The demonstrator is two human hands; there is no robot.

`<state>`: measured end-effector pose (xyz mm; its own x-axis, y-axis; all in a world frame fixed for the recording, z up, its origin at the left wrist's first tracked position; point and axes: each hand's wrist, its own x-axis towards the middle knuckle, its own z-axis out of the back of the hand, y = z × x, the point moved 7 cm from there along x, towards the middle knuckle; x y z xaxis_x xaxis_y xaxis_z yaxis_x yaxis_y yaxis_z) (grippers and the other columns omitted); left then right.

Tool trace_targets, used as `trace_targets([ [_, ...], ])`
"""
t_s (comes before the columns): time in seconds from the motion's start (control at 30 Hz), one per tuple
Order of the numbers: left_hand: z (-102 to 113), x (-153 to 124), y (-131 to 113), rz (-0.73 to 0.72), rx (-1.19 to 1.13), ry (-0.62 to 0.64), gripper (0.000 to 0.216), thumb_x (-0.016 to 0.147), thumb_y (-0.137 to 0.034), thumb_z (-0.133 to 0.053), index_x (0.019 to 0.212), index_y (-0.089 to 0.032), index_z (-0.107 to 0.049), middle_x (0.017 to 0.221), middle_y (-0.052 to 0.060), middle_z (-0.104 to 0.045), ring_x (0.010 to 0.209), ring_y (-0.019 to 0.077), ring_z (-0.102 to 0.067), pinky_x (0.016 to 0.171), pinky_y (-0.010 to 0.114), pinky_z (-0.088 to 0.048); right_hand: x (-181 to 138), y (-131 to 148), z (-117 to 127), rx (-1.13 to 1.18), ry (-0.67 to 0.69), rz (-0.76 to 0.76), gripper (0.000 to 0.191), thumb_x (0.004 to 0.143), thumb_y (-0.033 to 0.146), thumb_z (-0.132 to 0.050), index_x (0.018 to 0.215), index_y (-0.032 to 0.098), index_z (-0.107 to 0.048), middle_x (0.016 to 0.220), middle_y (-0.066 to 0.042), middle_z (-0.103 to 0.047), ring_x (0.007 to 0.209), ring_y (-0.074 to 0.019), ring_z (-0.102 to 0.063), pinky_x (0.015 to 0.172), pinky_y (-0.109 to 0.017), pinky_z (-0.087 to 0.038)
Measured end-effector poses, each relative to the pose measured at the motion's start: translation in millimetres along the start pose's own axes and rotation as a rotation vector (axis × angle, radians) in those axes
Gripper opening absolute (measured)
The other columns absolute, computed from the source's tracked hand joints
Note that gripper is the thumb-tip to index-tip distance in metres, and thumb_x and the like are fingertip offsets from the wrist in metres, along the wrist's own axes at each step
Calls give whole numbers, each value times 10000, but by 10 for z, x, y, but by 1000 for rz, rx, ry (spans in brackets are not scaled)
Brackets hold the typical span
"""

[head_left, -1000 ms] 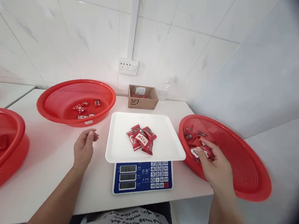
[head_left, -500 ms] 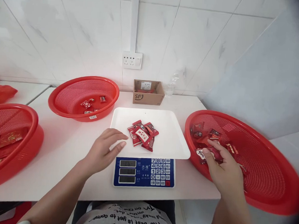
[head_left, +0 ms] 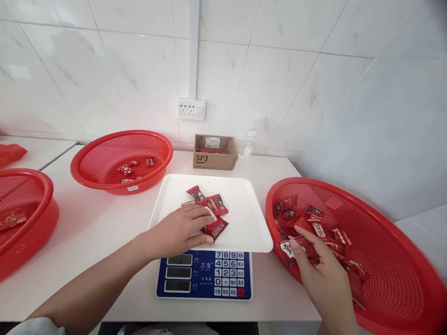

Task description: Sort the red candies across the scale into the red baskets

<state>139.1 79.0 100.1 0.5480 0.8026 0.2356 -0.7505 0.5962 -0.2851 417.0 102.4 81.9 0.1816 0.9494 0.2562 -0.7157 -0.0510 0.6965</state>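
Note:
On the white tray (head_left: 245, 235) of a digital scale (head_left: 204, 283) lies a small pile of red snack packets (head_left: 218, 204). My left hand (head_left: 183, 226) reaches over the near left of this pile, its fingers and thumb closing around some packets and partly covering them. Over the near left part of the right red basket (head_left: 390, 306), my right hand (head_left: 321, 269) pinches a dark red snack packet (head_left: 305, 244) with a white label between thumb and fingers. More red packets (head_left: 314, 227) lie loose in that basket, below and beyond the hand.
Two more red baskets stand at the left, one behind (head_left: 105, 151) and one in front (head_left: 47, 216), each with packets inside. A cardboard box (head_left: 215, 161) and a clear plastic bottle (head_left: 249, 143) stand by the tiled wall. A red plastic bag (head_left: 2, 156) lies far left.
My left hand has moved right onto the pile on the tray, and its packets have shifted apart. My right hand stays at the right basket with its packet. The camera view has tilted up.

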Motion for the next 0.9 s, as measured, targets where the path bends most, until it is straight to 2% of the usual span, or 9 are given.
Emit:
trace_targets([
  [0.13,59,7,0,9,23,-28,379,915,-444,-456,1152,-190,-605,1222,120,-613,1151,260,-553,999,455,-430,1,-24,-6,-1,12,-7,468,780,550,-512,1083,225,-659,1122,-87,-692,1057,-307,-617,881,-451,-498],
  [0.3,35,-51,12,22,19,28,397,891,-456,-499,1185,-210,-602,1259,108,-605,1232,290,-497,1041,507,-392,-3,-31,-12,-4,23,17,456,784,566,-505,1061,240,-664,1130,-80,-692,1060,-314,-617,874,-461,-505],
  [0.5,118,-295,173,175,-15,-27,380,903,-420,-487,1235,-254,-569,1351,95,-534,1302,271,-428,1012,452,-445,-4,-68,-28,4,10,42,430,779,561,-520,1037,254,-674,1113,-73,-699,1047,-314,-626,872,-465,-510],
  [0.63,154,-468,288,253,-1,-47,384,904,-411,-485,1255,-269,-552,1383,83,-511,1319,275,-409,1012,466,-442,4,-94,-33,-10,33,22,463,783,579,-501,1064,251,-669,1134,-79,-692,1061,-319,-620,870,-474,-510],
  [0.9,224,-844,478,458,10,-226,304,887,-382,-501,1133,-273,-643,1286,72,-601,1208,257,-543,949,409,-512,34,-104,-43,-22,27,46,482,748,612,-497,1010,253,-683,1099,-93,-706,1030,-350,-636,841,-515,-525],
])
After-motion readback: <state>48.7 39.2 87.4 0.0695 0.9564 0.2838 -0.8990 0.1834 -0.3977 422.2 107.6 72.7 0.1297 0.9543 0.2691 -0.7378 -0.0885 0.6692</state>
